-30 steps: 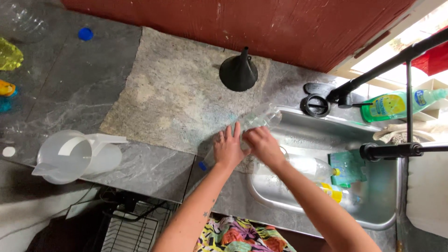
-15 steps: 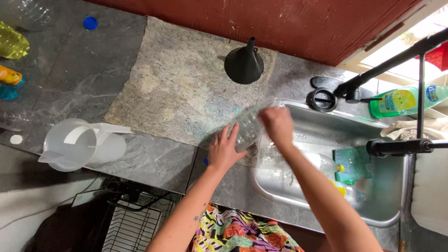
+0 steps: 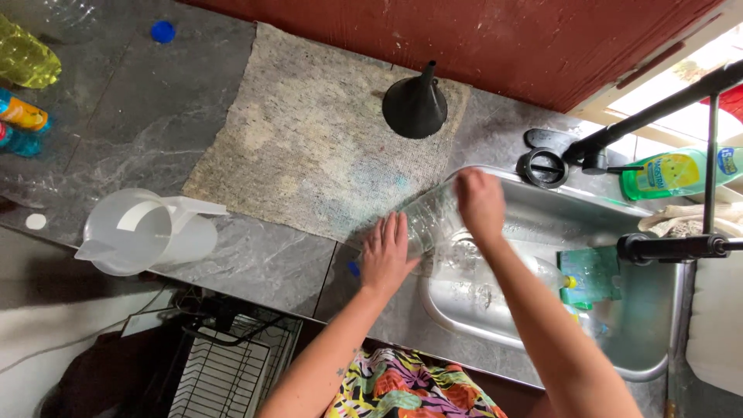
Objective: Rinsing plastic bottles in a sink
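A clear plastic bottle [image 3: 433, 220] is held lying on its side at the left rim of the steel sink [image 3: 658, 364], half over the counter and half over the basin. Its lower end is gripped by the left hand [image 3: 387, 251], whose fingers are spread and pressed flat around it. Its upper end is covered by the right hand [image 3: 480, 203], closed down over the bottle (whether a cap is under the palm cannot be told). A small blue piece [image 3: 354, 268] is seen just beside the left wrist, on the counter.

Inside the basin another clear bottle with a yellow cap [image 3: 542, 272] is lying, partly hidden by the right forearm, and a green sponge [image 3: 592, 275] is set just beside it. A black tap [image 3: 588, 151] is mounted behind the sink, with a green dish-soap bottle [image 3: 673, 172] near it.

To the left, a worn grey cloth [image 3: 302, 147] is spread on the dark stone counter [image 3: 116, 116], and a black funnel [image 3: 416, 104] is stood upside down at its far corner. A translucent jug [image 3: 143, 230] is placed near the counter's front edge, well apart from the hands. A blue cap [image 3: 162, 31] is left at the far edge.
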